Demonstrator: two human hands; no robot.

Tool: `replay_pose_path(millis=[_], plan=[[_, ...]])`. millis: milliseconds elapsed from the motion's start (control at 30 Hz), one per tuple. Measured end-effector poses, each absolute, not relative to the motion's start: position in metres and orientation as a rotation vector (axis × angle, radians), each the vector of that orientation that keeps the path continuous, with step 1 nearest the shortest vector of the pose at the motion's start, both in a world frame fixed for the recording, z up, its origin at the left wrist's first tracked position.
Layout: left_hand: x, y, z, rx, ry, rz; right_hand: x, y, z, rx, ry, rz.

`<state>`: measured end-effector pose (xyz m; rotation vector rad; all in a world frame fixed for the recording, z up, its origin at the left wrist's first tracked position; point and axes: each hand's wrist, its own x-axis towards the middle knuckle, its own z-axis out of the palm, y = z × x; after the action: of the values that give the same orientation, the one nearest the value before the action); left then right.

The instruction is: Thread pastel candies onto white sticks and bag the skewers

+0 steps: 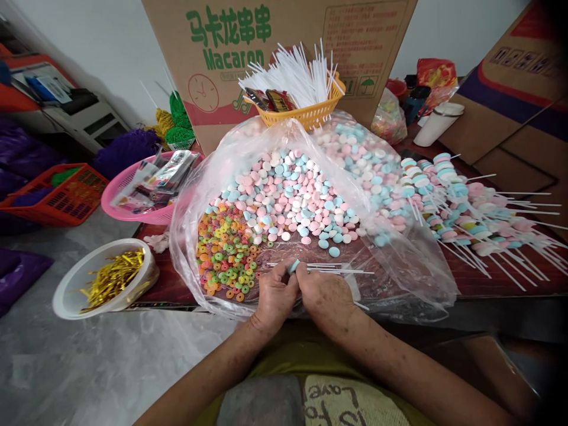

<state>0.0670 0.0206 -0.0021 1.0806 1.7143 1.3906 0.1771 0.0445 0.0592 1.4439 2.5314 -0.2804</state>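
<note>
At the front edge of the plastic sheet my two hands meet. My left hand point(276, 296) pinches a small pale blue candy point(293, 266) between thumb and fingers. Right against it, my right hand point(326, 296) has its fingers closed; what they grip is hidden. Thin white sticks point(350, 271) lie on the plastic just beyond my hands. Ring-shaped coloured candies point(231, 251) are heaped to the left. Behind them spreads a pile of pink, white and blue disc candies point(293, 195) on a clear plastic bag point(399, 272).
Finished-looking candy skewers point(470, 213) are stacked at right. A yellow basket point(302, 115) of white sticks stands behind, before a cardboard box point(213, 65). At left are a pink basket point(119, 204) of packets and a white bowl point(73, 296) of gold ties. A white cup point(437, 124) sits back right.
</note>
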Motion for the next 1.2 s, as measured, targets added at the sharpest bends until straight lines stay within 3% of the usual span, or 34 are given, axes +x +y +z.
replay_pose_path(millis=[233, 400, 500, 567, 1200], plan=[[0.075, 0.016, -0.005, 1.292, 1.806, 1.248, 0.194, 0.048, 0.032, 1.494, 2.609, -0.422], [0.048, 0.019, 0.019, 1.677, 1.863, 0.681, 0.209, 0.065, 0.010, 1.575, 2.744, -0.621], [0.009, 0.036, 0.027, 1.773, 2.365, 0.176, 0.221, 0.073, 0.006, 1.625, 2.772, -0.630], [-0.009, 0.046, 0.025, 1.813, 2.427, 0.051, 0.223, 0.069, 0.006, 1.570, 2.832, -0.690], [-0.017, 0.039, 0.005, 2.002, 2.335, 0.151, 0.201, 0.039, 0.020, 1.456, 2.766, -0.506]])
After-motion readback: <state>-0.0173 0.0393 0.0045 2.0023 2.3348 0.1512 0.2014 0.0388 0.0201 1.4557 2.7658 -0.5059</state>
